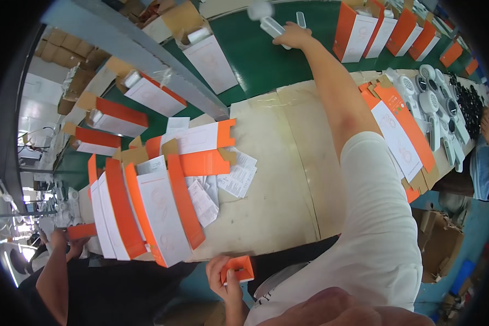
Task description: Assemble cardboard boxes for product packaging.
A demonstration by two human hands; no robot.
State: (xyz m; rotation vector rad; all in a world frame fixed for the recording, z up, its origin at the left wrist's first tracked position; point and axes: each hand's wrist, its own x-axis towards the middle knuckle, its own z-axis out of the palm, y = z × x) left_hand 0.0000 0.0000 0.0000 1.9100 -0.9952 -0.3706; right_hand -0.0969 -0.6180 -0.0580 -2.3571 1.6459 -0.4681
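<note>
My left hand (225, 280) is closed around a small orange carton (238, 269) with an open end, low in front of my body. My right arm stretches to the far side, over the green belt. There my right hand (294, 37) is closed on the handle of a white handheld device (271, 26) with a round head, which is blurred. A slim white piece (301, 20) lies on the belt just beyond those fingers.
Orange-and-white cartons (165, 217) and leaflets (238, 174) lie at left on the pale table (277, 201). Filled cartons (358, 32) stand along the belt. Several white devices (430, 103) lie at right beside flat cartons (397, 136). A metal post (163, 60) rises at left, near a co-worker's arm (57, 277).
</note>
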